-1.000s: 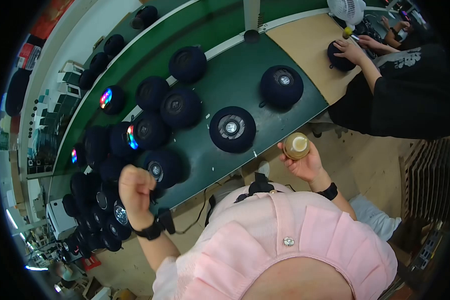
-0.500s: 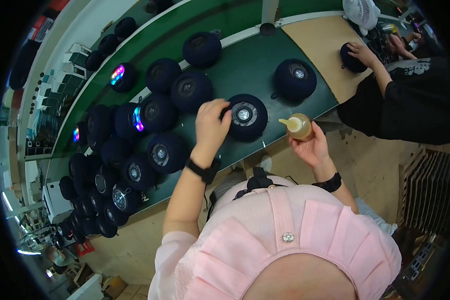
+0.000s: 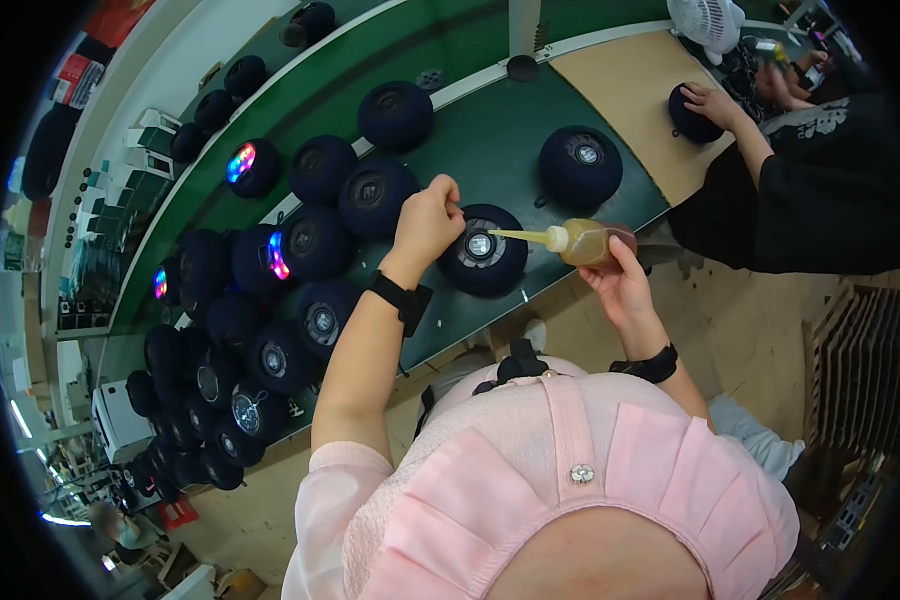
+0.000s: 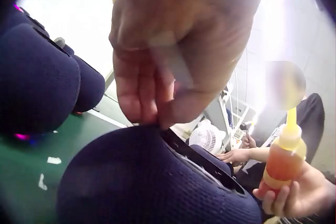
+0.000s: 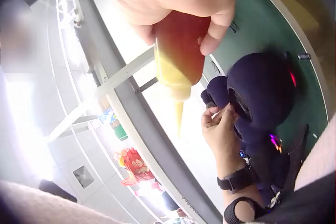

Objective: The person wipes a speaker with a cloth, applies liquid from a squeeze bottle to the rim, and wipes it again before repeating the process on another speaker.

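Note:
A round dark blue speaker (image 3: 480,262) lies on the green table (image 3: 560,205) in front of me, its silver centre facing up. My left hand (image 3: 428,218) rests at its left rim, and its fingers (image 4: 152,85) pinch a small pale strip (image 4: 172,62) just above the fabric (image 4: 147,182). My right hand (image 3: 622,285) grips a squeeze bottle (image 3: 582,243) of amber liquid, tipped sideways. Its long nozzle (image 3: 515,235) points left over the speaker's centre. The right wrist view shows the bottle (image 5: 177,50) above the speaker (image 5: 260,92) and the left hand (image 5: 220,129).
Several more dark speakers (image 3: 315,240) crowd the table's left, some with coloured lights (image 3: 241,160). One speaker (image 3: 580,158) sits to the right. A person in black (image 3: 810,190) works on a speaker (image 3: 692,118) over a brown board (image 3: 620,90). A white fan (image 3: 705,18) stands beyond.
My left hand rose from the near left to the speaker's rim and now pinches there. The bottle tipped from upright to sideways, its nozzle now over the speaker.

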Available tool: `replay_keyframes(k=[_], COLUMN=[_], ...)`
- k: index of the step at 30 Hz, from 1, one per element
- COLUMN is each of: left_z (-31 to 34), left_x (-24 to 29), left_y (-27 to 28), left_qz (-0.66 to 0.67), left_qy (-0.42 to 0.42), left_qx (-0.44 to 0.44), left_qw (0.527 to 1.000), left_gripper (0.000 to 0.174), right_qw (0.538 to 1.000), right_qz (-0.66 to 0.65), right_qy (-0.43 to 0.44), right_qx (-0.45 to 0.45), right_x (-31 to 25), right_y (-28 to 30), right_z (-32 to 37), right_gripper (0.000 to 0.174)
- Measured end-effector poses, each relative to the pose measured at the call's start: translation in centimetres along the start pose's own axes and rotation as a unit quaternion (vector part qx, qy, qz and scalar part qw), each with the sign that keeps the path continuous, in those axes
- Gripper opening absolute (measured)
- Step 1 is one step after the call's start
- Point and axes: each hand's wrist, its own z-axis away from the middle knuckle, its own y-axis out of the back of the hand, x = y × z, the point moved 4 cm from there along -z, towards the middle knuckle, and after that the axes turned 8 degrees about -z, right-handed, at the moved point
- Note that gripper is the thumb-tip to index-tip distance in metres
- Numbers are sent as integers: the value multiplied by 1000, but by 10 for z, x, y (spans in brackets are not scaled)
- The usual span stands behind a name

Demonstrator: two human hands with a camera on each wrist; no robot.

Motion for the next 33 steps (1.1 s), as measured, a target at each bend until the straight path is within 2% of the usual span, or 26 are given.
replay_keyframes(k=[1, 2, 3, 4, 5, 6, 7, 8, 10, 23, 29, 31, 33], left_z=[1, 3, 6, 8, 12, 16, 17, 19, 20, 20, 15, 11, 8], left_x=[-5, -18, -29, -33, -37, -41, -40, -38, -36, -31, -27, -27, -28], left_y=[-1, -5, -10, -13, -17, -21, -21, -19, -20, -15, -15, -14, -15], left_qz=[-1, 79, 158, 158, 216, 275, 276, 268, 262, 224, 216, 210, 212], left_qy=[1, 56, 111, 112, 123, 136, 137, 139, 141, 142, 127, 121, 94], left_qx=[0, -8, -15, -16, -17, -18, -19, -10, 1, 16, 9, 6, 3], left_qw=[1000, 995, 981, 981, 968, 952, 951, 953, 955, 964, 968, 970, 973], left_gripper=[23, 26, 30, 30, 32, 34, 34, 34, 34, 32, 32, 31, 30], right_qw=[998, 998, 994, 987, 987, 978, 967, 967, 929, 858, 904, 940, 945], right_qz=[42, 41, 78, 116, 116, 138, 160, 162, 240, 360, 287, 207, 202], right_qy=[36, 35, 71, 108, 107, 152, 198, 197, 282, 367, 317, 270, 258], right_qx=[12, 12, 22, 32, 33, 31, 28, 28, 17, 0, 8, 3, 4], right_x=[-2, 0, -2, -4, -2, -2, -4, -2, -4, -2, 4, 10, 13], right_y=[-2, -6, -10, -14, -20, -26, -30, -29, -30, -48, -33, -27, -25], right_z=[-1, -3, -4, -4, -5, -4, -3, -6, -8, 3, -6, -13, -15], right_gripper=[45, 45, 47, 49, 49, 52, 56, 56, 63, 66, 65, 64, 64])
